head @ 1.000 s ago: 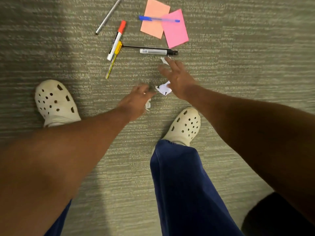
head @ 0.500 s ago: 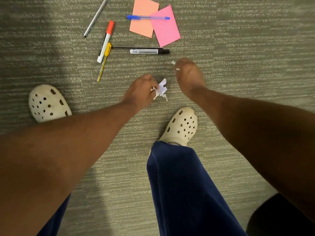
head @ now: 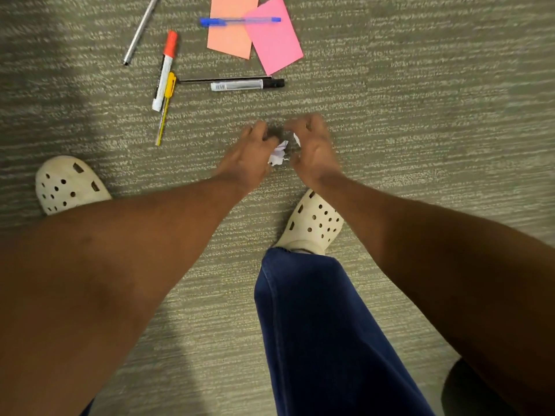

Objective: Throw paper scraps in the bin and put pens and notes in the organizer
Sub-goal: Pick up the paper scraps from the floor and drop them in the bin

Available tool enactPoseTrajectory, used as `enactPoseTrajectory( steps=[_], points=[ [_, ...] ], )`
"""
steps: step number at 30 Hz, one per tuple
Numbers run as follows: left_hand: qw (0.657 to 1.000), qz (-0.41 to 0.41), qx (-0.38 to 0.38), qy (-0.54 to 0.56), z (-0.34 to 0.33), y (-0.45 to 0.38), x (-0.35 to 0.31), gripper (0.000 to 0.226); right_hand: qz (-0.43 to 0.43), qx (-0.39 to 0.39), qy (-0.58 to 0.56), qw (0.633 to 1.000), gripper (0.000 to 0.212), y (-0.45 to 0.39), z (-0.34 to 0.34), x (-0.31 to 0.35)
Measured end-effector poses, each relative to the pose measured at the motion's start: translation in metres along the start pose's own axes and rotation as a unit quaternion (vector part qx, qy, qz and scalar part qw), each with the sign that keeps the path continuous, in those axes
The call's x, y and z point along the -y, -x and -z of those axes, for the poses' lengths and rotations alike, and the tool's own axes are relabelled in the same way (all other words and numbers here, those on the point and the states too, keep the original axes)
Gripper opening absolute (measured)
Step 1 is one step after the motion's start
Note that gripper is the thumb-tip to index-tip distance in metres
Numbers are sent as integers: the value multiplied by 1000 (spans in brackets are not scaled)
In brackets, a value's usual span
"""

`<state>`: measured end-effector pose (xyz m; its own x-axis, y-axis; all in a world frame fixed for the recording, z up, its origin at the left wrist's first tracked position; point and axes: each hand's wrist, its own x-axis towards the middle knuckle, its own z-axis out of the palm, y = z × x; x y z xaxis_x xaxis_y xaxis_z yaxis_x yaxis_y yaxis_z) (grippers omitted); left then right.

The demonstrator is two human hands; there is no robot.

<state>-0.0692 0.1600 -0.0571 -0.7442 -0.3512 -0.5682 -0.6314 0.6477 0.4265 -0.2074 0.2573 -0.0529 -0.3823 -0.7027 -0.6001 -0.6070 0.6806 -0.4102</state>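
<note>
Reaching down over the carpet (head: pixel 420 115), you are bringing both hands together around white paper scraps (head: pixel 277 154). Your left hand (head: pixel 250 157) is curling its fingers against the crumpled scrap, which is showing between the two palms. Your right hand (head: pixel 315 148) is cupping in from the 3 o'clock side, fingers bent, with a smaller white bit (head: pixel 296 139) showing at its thumb side; whether that hand is actually pinching it is hard to tell through the blur.

Lying well apart from your hands, toward 12 o'clock, are the rest of the things. A black marker (head: pixel 246 84) is lying crosswise, with a thin black pen (head: pixel 222 80) just beside it on its far edge. At 11 o'clock a red-capped marker (head: pixel 165 70) is lying nearly lengthwise, a yellow pen (head: pixel 164 112) touching its near end. Farther out at 11 o'clock a silver pen (head: pixel 139 30) is slanting off the top edge. At 12 o'clock an orange note (head: pixel 231 34) and a pink note (head: pixel 276 43) are overlapping, the pink on top, and a blue pen (head: pixel 240 21) is resting across both.

Your white clogs are standing on the carpet: one (head: pixel 69 184) at 9 o'clock of your hands, the other (head: pixel 313 223) at 6 o'clock, just under your right wrist, with a blue trouser leg (head: pixel 324 331) above it.
</note>
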Motion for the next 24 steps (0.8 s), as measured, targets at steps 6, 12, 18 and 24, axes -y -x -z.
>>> enactPoseTrajectory(
  steps=[6, 12, 18, 24],
  points=[
    [969, 178, -35, 166, 2, -7, 5, 26, -24, 5, 25, 999, 26, -19, 11, -2],
    [844, 357, -88, 391, 37, 21, 31, 29, -149, -1, -126, 981, 14, -17, 37, 6],
    [675, 406, -132, 602, 113, 72, 50, 40, -232, 39, -412, 880, 17, 21, 69, 72],
    [518, 389, -181, 740, 224, 117, 63, 34, -241, 82, -704, 663, 17, 32, 128, 201]
  ],
)
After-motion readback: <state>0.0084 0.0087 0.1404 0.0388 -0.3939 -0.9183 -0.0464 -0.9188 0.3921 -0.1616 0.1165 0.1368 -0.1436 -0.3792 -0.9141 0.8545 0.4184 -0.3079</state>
